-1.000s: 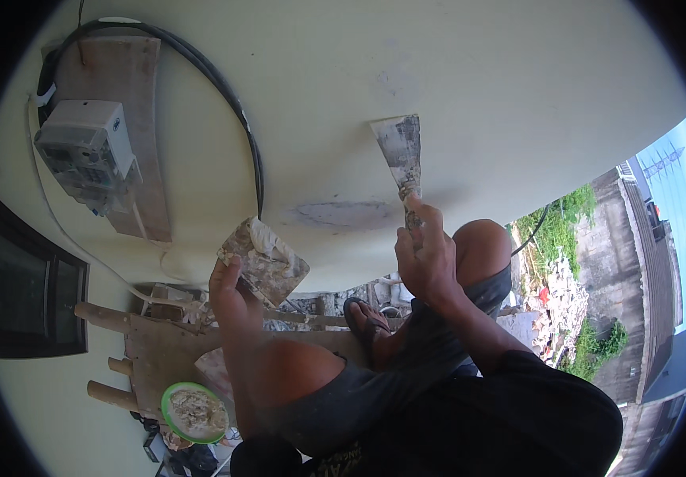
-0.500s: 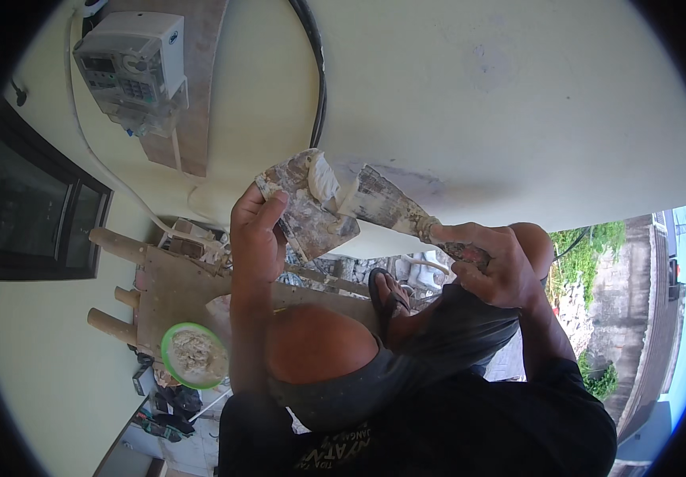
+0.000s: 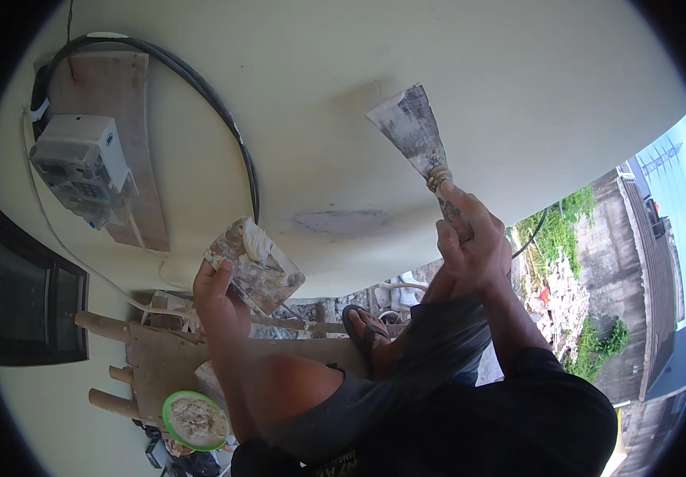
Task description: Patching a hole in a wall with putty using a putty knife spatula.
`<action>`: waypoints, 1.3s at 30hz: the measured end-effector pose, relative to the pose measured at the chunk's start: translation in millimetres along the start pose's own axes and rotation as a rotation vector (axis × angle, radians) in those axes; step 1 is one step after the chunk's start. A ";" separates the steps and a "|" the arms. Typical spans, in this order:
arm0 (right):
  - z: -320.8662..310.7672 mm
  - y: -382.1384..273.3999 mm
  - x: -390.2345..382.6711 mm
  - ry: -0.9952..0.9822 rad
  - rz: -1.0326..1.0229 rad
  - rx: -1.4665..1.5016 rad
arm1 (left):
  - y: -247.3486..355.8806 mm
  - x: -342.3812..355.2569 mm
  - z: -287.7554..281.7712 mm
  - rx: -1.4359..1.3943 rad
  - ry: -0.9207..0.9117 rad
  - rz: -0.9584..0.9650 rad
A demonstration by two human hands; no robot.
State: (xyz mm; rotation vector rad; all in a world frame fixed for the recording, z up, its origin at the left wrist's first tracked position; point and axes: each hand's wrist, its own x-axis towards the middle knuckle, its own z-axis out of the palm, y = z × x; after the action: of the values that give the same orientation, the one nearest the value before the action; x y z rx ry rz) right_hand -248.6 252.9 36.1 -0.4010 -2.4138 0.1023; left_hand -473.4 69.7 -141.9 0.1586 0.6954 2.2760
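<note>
My left hand [image 3: 220, 294] is closed on the edge of a stained flat plate [image 3: 267, 277], thumb on top. A lump of pale putty [image 3: 256, 241] lies along the plate's upper edge. In my right hand [image 3: 474, 242] is a putty knife [image 3: 413, 131], gripped by its worn handle, its wide smeared blade pointing up near the wall. The blade's far edge is by the pale wall [image 3: 478, 95]; whether it touches I cannot tell. Lower on the wall, between my hands, is a greyish patch [image 3: 339, 222].
A green-rimmed bowl [image 3: 170, 412] of putty rests on a plank platform [image 3: 156, 366] at lower left. An electricity meter [image 3: 85, 167] and a thick black cable [image 3: 216, 99] are fixed to the wall. My sandalled foot [image 3: 368, 330] is on a beam. Rubble lies below.
The putty knife has left the plate and risen to the wall at upper right. My left hand with the plate has shifted down and left. The view has turned, showing more wall.
</note>
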 end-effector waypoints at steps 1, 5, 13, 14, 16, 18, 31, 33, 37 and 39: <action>8.3 13.6 1.9 0.055 -0.058 0.021 | -0.5 -0.5 4.1 0.014 0.002 -0.007; 28.4 36.4 17.5 0.059 -0.046 -0.140 | -5.5 -1.0 -1.2 0.012 -0.016 -0.044; 41.1 20.6 -19.1 0.187 0.024 -0.038 | -4.8 -2.4 -1.0 0.009 0.013 -0.057; 40.3 10.4 -7.5 0.189 0.037 -0.044 | -7.0 -3.0 0.3 0.014 0.030 -0.075; 44.6 -8.6 18.9 0.211 0.022 0.002 | -9.6 -5.2 -3.7 0.018 0.030 -0.072; 47.2 -12.7 17.0 0.180 0.058 0.002 | -8.3 -7.5 -3.9 0.016 0.027 -0.058; 38.5 -47.9 48.0 0.129 0.071 0.023 | -13.7 -0.1 -3.0 0.030 0.040 -0.106; 43.1 -43.0 43.6 0.112 0.110 0.002 | -17.0 -0.6 -5.7 0.003 0.010 -0.089; 45.7 -24.6 -12.0 -0.014 0.323 -0.015 | -17.2 -2.5 -11.7 -0.005 -0.015 -0.099; 39.1 -22.2 -33.2 -0.083 0.397 -0.020 | -18.1 -4.5 -10.5 -0.074 0.047 -0.101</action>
State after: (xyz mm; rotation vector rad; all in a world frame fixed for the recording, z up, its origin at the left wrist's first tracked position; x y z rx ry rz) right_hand -255.5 222.6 -10.5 -0.8972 -2.3861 0.2737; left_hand -462.2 72.5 -159.9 0.0341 0.6278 2.2108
